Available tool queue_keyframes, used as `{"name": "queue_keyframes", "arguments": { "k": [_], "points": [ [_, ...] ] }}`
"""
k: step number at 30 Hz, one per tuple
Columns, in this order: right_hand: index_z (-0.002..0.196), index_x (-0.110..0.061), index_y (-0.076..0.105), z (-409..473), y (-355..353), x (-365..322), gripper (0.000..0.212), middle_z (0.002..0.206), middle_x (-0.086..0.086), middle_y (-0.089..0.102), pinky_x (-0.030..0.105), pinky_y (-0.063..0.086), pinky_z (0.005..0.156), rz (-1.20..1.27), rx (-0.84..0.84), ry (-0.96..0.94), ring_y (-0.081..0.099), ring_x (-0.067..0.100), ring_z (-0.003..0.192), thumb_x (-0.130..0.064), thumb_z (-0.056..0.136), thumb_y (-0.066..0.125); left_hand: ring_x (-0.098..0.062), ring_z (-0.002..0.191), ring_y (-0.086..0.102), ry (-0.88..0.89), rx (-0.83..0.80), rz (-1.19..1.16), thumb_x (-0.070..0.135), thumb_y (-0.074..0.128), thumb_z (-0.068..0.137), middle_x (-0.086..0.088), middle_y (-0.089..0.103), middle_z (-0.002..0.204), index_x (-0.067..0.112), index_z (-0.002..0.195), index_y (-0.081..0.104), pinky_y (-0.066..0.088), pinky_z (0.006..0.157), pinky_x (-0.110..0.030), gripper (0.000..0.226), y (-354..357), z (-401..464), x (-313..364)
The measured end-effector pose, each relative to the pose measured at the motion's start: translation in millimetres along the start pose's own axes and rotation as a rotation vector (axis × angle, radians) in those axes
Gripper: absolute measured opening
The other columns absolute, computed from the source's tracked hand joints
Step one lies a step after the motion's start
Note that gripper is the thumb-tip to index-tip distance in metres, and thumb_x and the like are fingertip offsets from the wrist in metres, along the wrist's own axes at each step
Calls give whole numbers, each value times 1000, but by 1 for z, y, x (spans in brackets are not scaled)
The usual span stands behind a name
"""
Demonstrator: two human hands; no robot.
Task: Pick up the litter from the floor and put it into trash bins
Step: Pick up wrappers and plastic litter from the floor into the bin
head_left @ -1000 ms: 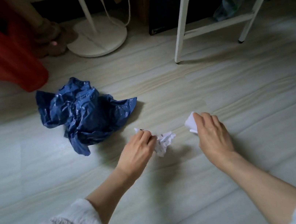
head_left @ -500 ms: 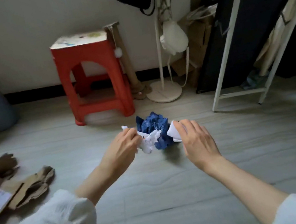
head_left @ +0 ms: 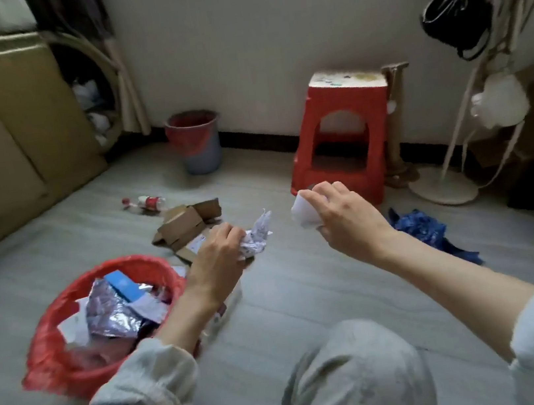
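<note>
Pinching crumpled paper (head_left: 257, 236) in left hand (head_left: 218, 258), white scrap (head_left: 303, 212) in right hand (head_left: 348, 221); red-lined bin (head_left: 51, 324) sits off left, early release misses it.

Home room: stool (head_left: 344, 128), coat stand (head_left: 444, 189)

2 hands are in view, a left hand (head_left: 214, 262) and a right hand (head_left: 348, 221), each holding 1 piece of paper: a crumpled paper (head_left: 256, 235) and a white paper (head_left: 303, 212). 2 bins: a red-lined bin (head_left: 47, 342) and a far bin (head_left: 196, 141). 1 red stool (head_left: 345, 131), 1 blue bag (head_left: 425, 230), 1 bottle (head_left: 146, 203).
</note>
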State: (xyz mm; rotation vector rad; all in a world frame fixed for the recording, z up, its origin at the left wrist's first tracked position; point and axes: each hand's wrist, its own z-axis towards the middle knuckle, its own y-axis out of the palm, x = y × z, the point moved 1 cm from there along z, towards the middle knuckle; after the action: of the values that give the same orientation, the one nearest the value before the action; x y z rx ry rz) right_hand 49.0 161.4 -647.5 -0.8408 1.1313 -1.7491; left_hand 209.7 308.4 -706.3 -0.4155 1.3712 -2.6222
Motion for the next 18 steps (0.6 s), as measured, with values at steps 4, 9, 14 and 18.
{"name": "queue_keyframes", "arguments": {
  "k": [4,9,14,18],
  "points": [
    [136,-11,39,57,20,-82,53,126,11,48,39,46,89,152,-63,-141,46,29,112,-9,85,52,-31,68,58,-247,-1,96,-17,68,54,-10,57,74,6,77,59,50,58,-35,34,-23,-44,-82],
    [141,-15,33,115,73,-172,58,131,11,45,38,43,94,343,-189,-205,43,28,117,-15,87,54,-35,72,58,-464,-49,240,-11,70,49,-13,58,75,8,77,59,50,63,-39,36,-29,-90,-165],
    [141,-18,31,144,142,-229,58,131,10,44,34,37,94,445,-285,-201,40,28,118,-18,89,56,-36,85,59,-609,-195,280,-1,75,52,-12,58,86,11,85,63,49,80,-46,36,16,-129,-208],
    [130,-15,43,138,195,-249,45,131,9,43,39,45,88,474,-298,-162,40,29,119,-27,89,58,-29,141,14,-780,-634,169,46,55,85,-9,24,147,22,141,29,4,113,-51,66,54,-163,-224]
  ]
}}
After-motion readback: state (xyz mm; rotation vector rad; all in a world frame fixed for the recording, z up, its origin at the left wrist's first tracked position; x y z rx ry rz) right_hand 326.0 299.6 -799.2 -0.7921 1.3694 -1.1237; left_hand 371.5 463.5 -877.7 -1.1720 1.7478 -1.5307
